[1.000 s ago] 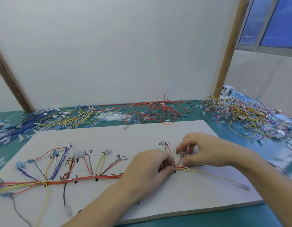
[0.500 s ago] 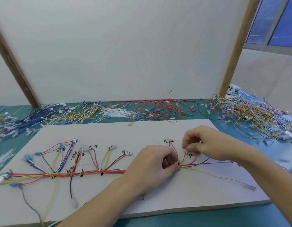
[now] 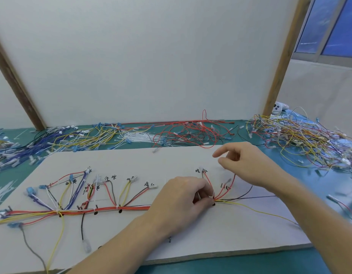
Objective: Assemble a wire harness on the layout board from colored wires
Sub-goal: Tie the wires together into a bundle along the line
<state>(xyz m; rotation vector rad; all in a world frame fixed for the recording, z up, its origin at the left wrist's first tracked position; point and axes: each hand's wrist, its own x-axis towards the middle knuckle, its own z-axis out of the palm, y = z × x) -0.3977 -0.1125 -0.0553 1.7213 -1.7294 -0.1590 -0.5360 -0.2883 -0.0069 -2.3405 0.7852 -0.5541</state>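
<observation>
Board: flat pale-grey layout board (image 3: pixel 171 159) w/ handwritten labels, lies on green tabletop (image 3: pixel 301 260).
Harness: red/orange/yellow trunk bundle (image 3: pixel 104 210) runs L–R along board's lower half; coloured branches fan up to labels.
L hand: left hand (image 3: pixel 181 202) pinches trunk at a breakout point, fingers curled down onto wires; probably pinning the bundle so it can't slide while branches get routed.
R hand: right hand (image 3: pixel 248 163) lifted above board, fingers loose and apart, holding nothing that I can see; just above red branch wire (image 3: pixel 231 181).
Loose ends: long yellow wire (image 3: pixel 266 212) + dark wires trail right from the pinch, not yet routed.
Stock: red wire pile (image 3: pixel 191 133) behind board; mixed yellow/red tangle (image 3: pixel 301 141) at right, near R hand for easy reach.
Progress: left part looks done, right part pending.
</observation>
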